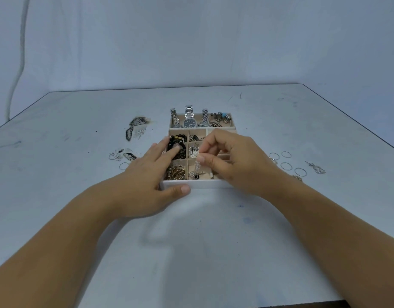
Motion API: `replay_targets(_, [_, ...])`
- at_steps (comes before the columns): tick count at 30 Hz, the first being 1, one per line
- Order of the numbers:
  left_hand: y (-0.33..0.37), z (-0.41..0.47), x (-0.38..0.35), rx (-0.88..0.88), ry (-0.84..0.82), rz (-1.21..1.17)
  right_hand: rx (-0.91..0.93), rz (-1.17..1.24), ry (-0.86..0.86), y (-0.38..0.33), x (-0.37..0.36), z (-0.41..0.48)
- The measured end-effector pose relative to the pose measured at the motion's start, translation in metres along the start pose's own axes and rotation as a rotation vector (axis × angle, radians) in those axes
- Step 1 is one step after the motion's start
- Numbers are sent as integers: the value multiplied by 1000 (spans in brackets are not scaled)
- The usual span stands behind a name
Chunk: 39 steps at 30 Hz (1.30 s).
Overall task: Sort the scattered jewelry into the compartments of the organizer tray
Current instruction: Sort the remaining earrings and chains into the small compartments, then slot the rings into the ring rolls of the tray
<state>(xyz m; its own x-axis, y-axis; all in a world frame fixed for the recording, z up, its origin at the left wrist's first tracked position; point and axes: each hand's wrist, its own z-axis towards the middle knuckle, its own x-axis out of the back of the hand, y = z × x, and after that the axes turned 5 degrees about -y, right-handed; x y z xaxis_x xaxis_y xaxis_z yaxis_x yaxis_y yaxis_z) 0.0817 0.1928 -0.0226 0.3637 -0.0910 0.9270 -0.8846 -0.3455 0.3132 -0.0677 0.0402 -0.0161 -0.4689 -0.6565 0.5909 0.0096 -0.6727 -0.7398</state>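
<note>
A white organizer tray with beige compartments sits mid-table. Its back row holds three watches and a charm bracelet. My left hand lies over the tray's left side, thumb on the front wall, straight fingers touching the black bead bracelet. My right hand hovers over the tray's right half and pinches a clear bead bracelet that hangs down into the front middle compartment. A gold chain fills the front left compartment. The right compartments are mostly hidden by my right hand.
Several thin silver hoops and a silver pendant lie on the table right of the tray. More hoops and dark patterned pieces lie to the left. The grey table ends at a pale wall.
</note>
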Motion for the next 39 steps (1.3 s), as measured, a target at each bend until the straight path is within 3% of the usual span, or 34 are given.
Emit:
replay_targets(6, [0, 0, -1, -5, 9, 11, 11, -286, -50, 9, -1, 5])
replay_targets(15, [-2, 1, -1, -27, 39, -14, 50, -301, -58, 3, 7, -3])
replay_targets(22, [-2, 2, -3, -83, 168, -25, -124, -460, -18, 0, 76, -27])
replay_targets(29, [38, 3, -9, -351, 372, -33, -245, -606, 41, 36, 122, -83])
replay_targets(33, [72, 17, -12, -427, 343, -42, -303, -601, 142, 63, 127, -105])
replay_targets(39, [107, 41, -12, -457, 279, 22, -376, -590, 163, 79, 126, -116])
